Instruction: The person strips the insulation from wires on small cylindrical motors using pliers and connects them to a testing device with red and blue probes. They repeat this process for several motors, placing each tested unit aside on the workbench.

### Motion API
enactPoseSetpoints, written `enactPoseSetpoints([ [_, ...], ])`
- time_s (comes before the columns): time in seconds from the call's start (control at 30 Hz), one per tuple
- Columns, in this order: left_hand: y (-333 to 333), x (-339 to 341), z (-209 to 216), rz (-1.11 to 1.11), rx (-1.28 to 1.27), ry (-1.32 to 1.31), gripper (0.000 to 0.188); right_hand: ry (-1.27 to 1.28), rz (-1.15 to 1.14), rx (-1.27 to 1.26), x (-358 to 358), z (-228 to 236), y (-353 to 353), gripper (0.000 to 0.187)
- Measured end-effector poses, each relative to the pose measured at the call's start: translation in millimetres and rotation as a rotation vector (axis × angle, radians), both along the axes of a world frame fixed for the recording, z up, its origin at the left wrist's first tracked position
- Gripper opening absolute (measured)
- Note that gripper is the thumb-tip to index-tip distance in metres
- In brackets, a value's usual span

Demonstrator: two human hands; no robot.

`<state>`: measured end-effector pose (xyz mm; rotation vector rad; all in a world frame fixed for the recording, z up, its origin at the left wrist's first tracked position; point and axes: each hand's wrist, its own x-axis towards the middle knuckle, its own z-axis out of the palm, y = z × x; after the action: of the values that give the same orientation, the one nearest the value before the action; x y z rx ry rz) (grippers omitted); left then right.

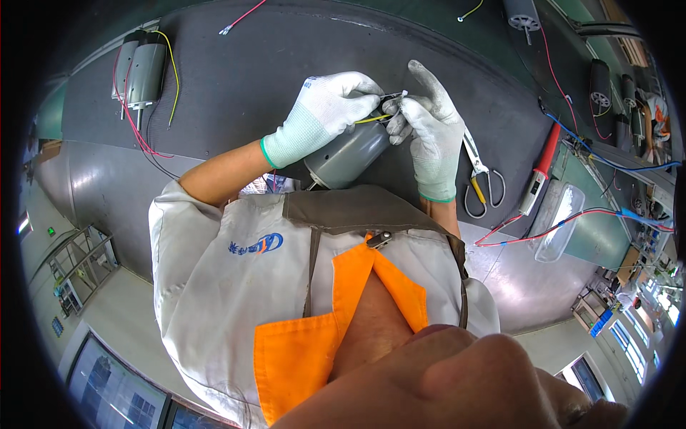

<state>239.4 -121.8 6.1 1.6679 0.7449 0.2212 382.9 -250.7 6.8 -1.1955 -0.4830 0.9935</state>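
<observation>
A grey cylindrical motor (349, 157) lies on the dark work mat, just in front of my body. My left hand (319, 111), in a white knit glove, is closed in a pinch on a thin dark wire (389, 95) above the motor. Gloved the same way, with greyed fingertips, my right hand (434, 139) pinches the wire's small pale end (404, 93) between thumb and a finger; its index finger points up and away. A yellow wire (371, 119) runs from the motor's far end toward the right fingers. The fingers partly hide the wire ends.
Scissors (475, 171) with a yellow grip lie beside my right wrist. Farther right are a red-and-white corded hand tool (542, 168) and a clear tray (559, 222). More motors (148, 71) with coloured wires stand at the left; another motor (522, 13) sits far right.
</observation>
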Motion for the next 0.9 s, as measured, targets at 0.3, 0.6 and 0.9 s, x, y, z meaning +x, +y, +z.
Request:
enactPoseSetpoints([
  [0.3,-3.7,14.1,-1.3,-0.047,0.074,-0.161,0.025,-0.118,0.216,-0.228,25.5,11.0,6.9,0.036],
  [0.6,-22.3,9.7,-7.5,0.121,0.218,-0.169,0.033,-1.013,-0.155,-0.104,19.5,-12.3,-7.9,0.014],
  [0.9,-30.4,10.1,-15.7,0.254,0.037,-0.186,0.022,-0.911,-0.237,-0.186,67.8,-68.9,19.7,0.007],
])
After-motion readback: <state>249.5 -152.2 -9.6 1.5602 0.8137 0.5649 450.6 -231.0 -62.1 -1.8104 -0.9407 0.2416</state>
